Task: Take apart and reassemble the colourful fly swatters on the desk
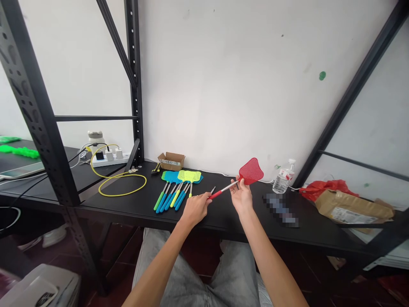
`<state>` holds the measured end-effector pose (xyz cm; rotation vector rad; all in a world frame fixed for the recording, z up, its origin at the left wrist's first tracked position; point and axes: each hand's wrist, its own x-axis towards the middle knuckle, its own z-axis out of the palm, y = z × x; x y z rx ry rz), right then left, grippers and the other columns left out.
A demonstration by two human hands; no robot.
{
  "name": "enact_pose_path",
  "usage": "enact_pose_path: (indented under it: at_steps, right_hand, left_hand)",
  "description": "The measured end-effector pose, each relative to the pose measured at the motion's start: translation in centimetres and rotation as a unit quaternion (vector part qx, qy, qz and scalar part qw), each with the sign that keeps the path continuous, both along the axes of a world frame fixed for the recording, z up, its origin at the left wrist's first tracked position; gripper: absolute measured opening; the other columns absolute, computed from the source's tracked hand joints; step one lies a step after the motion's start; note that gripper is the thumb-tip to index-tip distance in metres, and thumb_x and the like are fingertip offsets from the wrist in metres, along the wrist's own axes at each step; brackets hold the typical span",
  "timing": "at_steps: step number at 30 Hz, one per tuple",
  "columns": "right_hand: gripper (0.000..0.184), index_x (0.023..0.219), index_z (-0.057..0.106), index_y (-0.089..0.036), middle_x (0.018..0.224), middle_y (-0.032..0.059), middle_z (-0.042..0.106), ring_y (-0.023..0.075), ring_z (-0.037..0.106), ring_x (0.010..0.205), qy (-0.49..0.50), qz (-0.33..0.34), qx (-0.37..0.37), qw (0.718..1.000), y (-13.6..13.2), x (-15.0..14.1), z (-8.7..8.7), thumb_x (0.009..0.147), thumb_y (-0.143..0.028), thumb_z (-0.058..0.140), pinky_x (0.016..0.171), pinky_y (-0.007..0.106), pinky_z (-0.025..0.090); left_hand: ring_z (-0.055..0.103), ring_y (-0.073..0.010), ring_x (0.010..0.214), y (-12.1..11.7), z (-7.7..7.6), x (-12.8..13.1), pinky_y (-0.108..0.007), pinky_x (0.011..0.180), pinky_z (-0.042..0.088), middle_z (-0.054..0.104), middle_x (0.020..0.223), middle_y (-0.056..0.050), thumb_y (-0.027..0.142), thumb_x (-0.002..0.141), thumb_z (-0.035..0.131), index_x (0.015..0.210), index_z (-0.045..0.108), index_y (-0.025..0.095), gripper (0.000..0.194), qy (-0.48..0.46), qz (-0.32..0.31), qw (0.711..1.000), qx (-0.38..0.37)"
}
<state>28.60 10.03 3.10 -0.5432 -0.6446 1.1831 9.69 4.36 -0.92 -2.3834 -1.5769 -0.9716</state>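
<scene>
My left hand (195, 209) grips the red handle (215, 194) of a telescopic fly swatter above the black shelf top (223, 219). My right hand (242, 197) holds the swatter's metal shaft (228, 186) just below its red mesh head (251, 171). The swatter lies roughly level between my hands, with the head raised toward the right. Left of my hands, several fly swatters (176, 192) with blue, green and yellow handles lie side by side, their heads toward the wall.
A small cardboard box (171, 161) stands behind the swatters. A yellow cable (121, 184) and a white power strip (110, 158) lie to the left. A plastic water bottle (283, 177), a pixelated object (280, 209), a red bag (326, 189) and a cardboard parcel (351, 208) lie to the right. Black shelf uprights (40, 119) frame the view.
</scene>
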Motion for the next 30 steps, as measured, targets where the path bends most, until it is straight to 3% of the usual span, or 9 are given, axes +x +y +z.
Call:
enact_pose_path:
  at_steps: [9, 15, 20, 24, 30]
  right_hand:
    - [0.020, 0.087, 0.061, -0.028, 0.095, -0.0038, 0.070, 0.0160, 0.068, 0.089, -0.004, 0.048, 0.048, 0.998, -0.4, -0.6, 1.1, 0.076, -0.035, 0.076, 0.077, 0.030, 0.052]
    - [0.022, 0.090, 0.061, -0.029, 0.098, -0.0022, 0.070, 0.0176, 0.068, 0.092, -0.047, 0.061, 0.080, 0.994, -0.8, -1.0, 1.8, 0.077, -0.040, 0.074, 0.080, 0.033, 0.053]
    - [0.032, 0.089, 0.061, -0.027, 0.093, 0.0002, 0.073, 0.0190, 0.070, 0.083, -0.082, 0.106, 0.014, 0.991, -1.6, -2.2, -1.0, 0.066, -0.031, 0.083, 0.072, 0.032, 0.055]
    - [0.031, 0.094, 0.064, -0.025, 0.102, 0.0052, 0.074, 0.0208, 0.069, 0.086, -0.166, 0.093, -0.034, 0.981, -2.5, -1.9, -4.0, 0.069, -0.036, 0.080, 0.068, 0.030, 0.054]
    - [0.032, 0.097, 0.068, -0.019, 0.098, 0.0115, 0.074, 0.0215, 0.068, 0.080, -0.424, 0.021, -0.003, 0.905, -3.5, 4.0, -5.9, 0.079, -0.046, 0.068, 0.068, 0.031, 0.051]
  left_hand:
    - [0.066, -0.0195, 0.076, 0.3, -0.4, -0.1, -0.027, 0.058, 0.033, 0.071, 0.088, -0.004, 0.027, 0.100, 0.034, 0.115, 0.055, 0.022, 0.026, 0.007, -0.009, 1.000, -0.008]
    - [0.066, -0.0201, 0.075, 0.2, -0.4, 0.0, -0.027, 0.058, 0.032, 0.071, 0.086, -0.003, 0.025, 0.100, 0.035, 0.113, 0.055, 0.022, 0.025, -0.001, -0.021, 1.000, 0.001]
    - [0.067, -0.0199, 0.082, -0.5, -0.1, 0.3, -0.027, 0.065, 0.038, 0.071, 0.091, -0.004, 0.032, 0.102, 0.030, 0.114, 0.055, 0.023, 0.030, -0.025, -0.026, 0.999, 0.036]
    - [0.065, -0.0201, 0.074, -0.6, -0.3, 0.5, -0.028, 0.064, 0.038, 0.070, 0.082, -0.005, 0.032, 0.102, 0.029, 0.108, 0.057, 0.021, 0.031, -0.013, 0.024, 0.999, 0.038]
    - [0.063, -0.0223, 0.073, -0.4, 0.1, 0.4, -0.033, 0.075, 0.038, 0.068, 0.075, -0.007, 0.026, 0.101, 0.029, 0.110, 0.058, 0.017, 0.031, -0.046, 0.144, 0.985, 0.086]
